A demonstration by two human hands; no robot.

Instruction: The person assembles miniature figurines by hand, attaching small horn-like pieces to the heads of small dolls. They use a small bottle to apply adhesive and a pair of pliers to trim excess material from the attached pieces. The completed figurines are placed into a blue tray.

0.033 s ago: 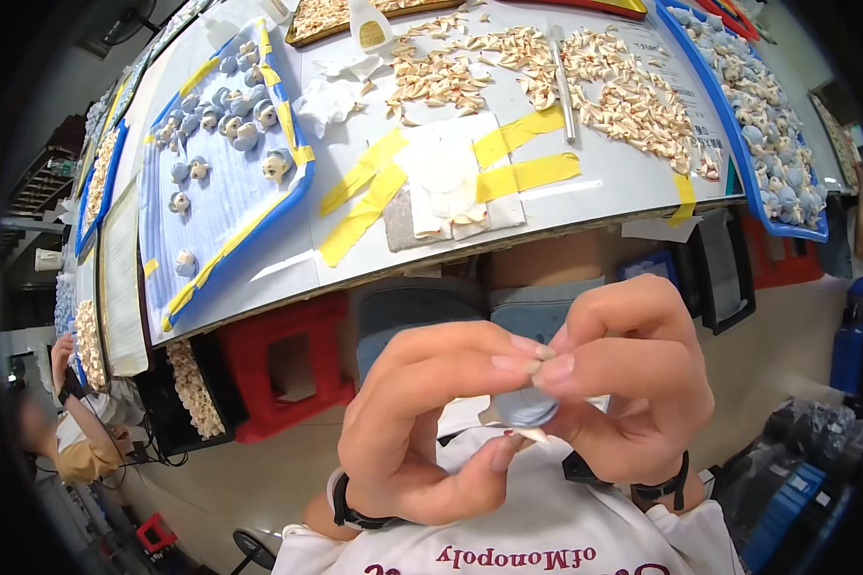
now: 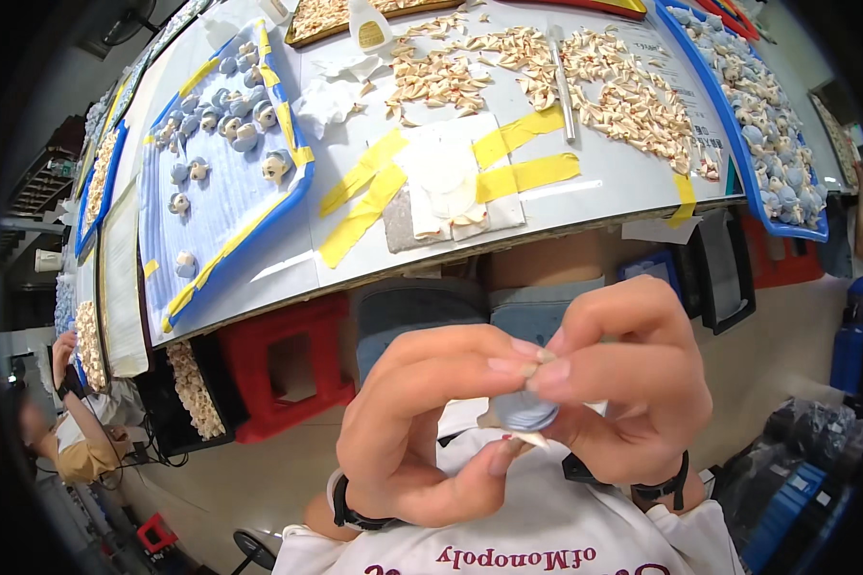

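Observation:
In front of my chest, a small doll head (image 2: 524, 412) with pale-blue hair is held between both hands. My left hand (image 2: 408, 412) is closed around its left side, thumb below and fingertips above. Closed too, my right hand (image 2: 633, 379) grips it from the right, its thumb and forefinger meeting the left fingertips over the top. Whether something tiny is pinched between those fingertips cannot be made out. A cream pointed piece (image 2: 530, 439) sticks out beneath the head, near the left thumb. Much of the head is hidden by fingers.
Ahead, a blue-rimmed tray (image 2: 302, 182) bears several doll heads. Yellow tape (image 2: 527, 177) secures a white pad (image 2: 441, 182) at the table edge. Beyond lie piles of cream pointed pieces (image 2: 633, 105), a metal tool (image 2: 562, 86) and a bottle (image 2: 368, 27). Another tray (image 2: 729, 125) of heads stands right.
Both hands keep hold of the doll head. The right fingertips have shifted very slightly left, and a little more of the blue hair shows.

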